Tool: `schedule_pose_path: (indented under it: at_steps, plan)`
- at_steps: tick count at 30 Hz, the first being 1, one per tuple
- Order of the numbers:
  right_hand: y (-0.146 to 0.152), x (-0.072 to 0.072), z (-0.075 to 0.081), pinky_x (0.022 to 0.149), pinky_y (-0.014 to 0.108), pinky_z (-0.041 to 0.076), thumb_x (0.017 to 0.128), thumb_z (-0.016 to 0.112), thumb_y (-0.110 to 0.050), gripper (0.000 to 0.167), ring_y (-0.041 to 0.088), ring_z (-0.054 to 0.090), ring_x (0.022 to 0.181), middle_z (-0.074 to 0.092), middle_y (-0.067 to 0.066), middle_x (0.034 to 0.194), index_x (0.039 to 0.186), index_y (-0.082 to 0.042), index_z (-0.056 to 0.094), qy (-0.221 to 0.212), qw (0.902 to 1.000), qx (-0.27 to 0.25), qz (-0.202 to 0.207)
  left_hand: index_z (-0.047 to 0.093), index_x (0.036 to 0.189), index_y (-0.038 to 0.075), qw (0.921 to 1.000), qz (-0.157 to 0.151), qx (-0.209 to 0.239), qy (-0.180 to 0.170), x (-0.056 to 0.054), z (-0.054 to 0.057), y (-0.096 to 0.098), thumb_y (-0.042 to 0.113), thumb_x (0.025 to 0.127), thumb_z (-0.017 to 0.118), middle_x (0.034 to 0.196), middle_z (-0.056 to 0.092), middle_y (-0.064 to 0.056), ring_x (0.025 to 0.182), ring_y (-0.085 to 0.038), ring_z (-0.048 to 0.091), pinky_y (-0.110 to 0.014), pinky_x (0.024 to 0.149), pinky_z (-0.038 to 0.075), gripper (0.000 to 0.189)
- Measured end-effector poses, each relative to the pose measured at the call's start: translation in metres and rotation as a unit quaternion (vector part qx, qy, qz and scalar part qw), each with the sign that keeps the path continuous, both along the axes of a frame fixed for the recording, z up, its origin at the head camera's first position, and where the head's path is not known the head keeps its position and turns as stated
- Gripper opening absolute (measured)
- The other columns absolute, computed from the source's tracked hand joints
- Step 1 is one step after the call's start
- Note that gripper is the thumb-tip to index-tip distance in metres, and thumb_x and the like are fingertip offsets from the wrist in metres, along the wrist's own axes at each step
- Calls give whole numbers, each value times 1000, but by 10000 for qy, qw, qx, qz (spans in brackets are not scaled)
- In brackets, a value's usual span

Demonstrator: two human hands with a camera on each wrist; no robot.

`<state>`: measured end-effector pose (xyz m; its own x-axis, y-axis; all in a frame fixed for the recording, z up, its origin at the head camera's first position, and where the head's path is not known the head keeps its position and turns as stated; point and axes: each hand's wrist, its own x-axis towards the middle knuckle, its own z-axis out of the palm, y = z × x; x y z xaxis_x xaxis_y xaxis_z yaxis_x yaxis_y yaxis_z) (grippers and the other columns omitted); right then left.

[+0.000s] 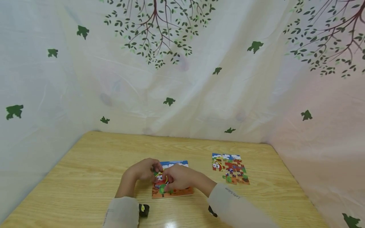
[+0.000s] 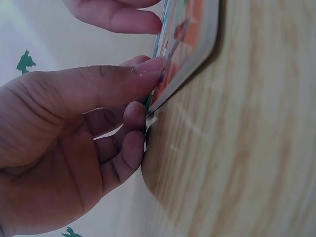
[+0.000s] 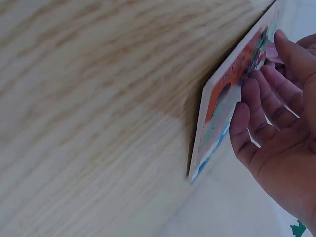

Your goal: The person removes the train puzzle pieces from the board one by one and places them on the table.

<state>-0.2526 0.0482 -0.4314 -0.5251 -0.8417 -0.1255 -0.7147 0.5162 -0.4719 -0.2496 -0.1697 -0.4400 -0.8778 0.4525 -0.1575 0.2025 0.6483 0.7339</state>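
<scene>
A jigsaw puzzle board (image 1: 178,192) with a cartoon picture lies flat on the table, partly covered by both hands. My left hand (image 1: 144,170) is at the board's left side. In the left wrist view its thumb (image 2: 148,69) touches the picture, and curled fingers sit at the board's edge; whether they pinch a piece is hidden. Over the middle of the board reaches my right hand (image 1: 181,178), its thumb and index finger apart. The right wrist view shows that hand's loosely bent fingers (image 3: 249,91) against the picture, gripping nothing that I can see.
To the right of the board, a group of loose and partly joined jigsaw pieces (image 1: 235,166) lies on the wooden table (image 1: 94,177). Behind the table hangs a pale cloth (image 1: 188,117) printed with branches and green leaves.
</scene>
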Motion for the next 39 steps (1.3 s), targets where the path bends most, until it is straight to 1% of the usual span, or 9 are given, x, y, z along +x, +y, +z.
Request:
schedule_pose_path:
  at_steps: [6,10,18,22,27,30,32,34,39]
  plan:
    - [-4,3,-3,60,17,45,89,82,-31,37,0,52,62,58,-12,73,118,-12,68,-35,9996,103,-253,68,100,9,10000,20,6,-31,0,0,1,-7,74,84,91,61,-2,86,-19,55,-37,80,48,34]
    - [-5,4,-3,59,18,45,89,82,-30,37,1,52,62,58,-11,74,118,-13,65,-217,9991,115,-355,68,99,10,10000,1,-2,-33,0,0,0,-7,74,84,91,60,-3,85,-19,54,-37,79,47,34]
    - [-6,0,-4,54,21,42,88,84,-20,34,5,49,58,57,-5,70,112,-15,61,-1108,9919,-38,-626,67,98,10,10000,31,-30,-47,0,0,0,-9,73,82,91,59,-4,85,-19,53,-37,78,47,35]
    - [-7,-2,-5,57,21,41,87,84,-17,34,6,47,61,56,-5,73,109,-14,60,-1336,9887,-124,-667,67,98,9,9999,57,0,-83,1,1,0,-9,73,82,91,60,-4,85,-20,53,-37,77,47,35]
    - [-7,-2,-6,66,21,44,85,86,-13,36,5,50,72,57,-4,84,108,-13,58,-1369,9876,-226,-730,68,100,9,10000,42,-46,-62,2,2,1,-9,73,82,92,60,-4,85,-19,54,-37,78,47,35]
    - [-7,0,-5,73,21,46,83,86,-9,39,5,52,80,59,-3,92,108,-11,57,-1404,9863,-417,-762,68,100,10,9998,133,-103,-57,2,2,2,-9,74,82,92,60,-3,86,-19,54,-38,79,48,35]
    - [-7,2,-5,76,21,48,82,86,-6,40,6,53,83,59,-2,94,108,-10,57,-1477,9843,-545,-802,68,100,10,9997,187,-140,-52,2,2,2,-9,75,82,92,60,-3,86,-19,54,-38,80,48,35]
    - [-7,4,-4,75,21,48,82,86,-4,40,6,54,84,60,-1,95,109,-10,57,-1583,9816,-646,-856,67,100,10,9996,223,-165,-63,3,2,2,-9,74,82,92,60,-4,86,-20,54,-38,80,48,35]
    - [-7,8,-4,67,23,47,83,85,-4,40,8,55,76,62,4,91,111,-12,58,-1664,9784,-707,-1004,67,100,10,9997,175,-157,-82,2,2,2,-9,74,81,92,60,-4,86,-19,54,-38,78,48,35]
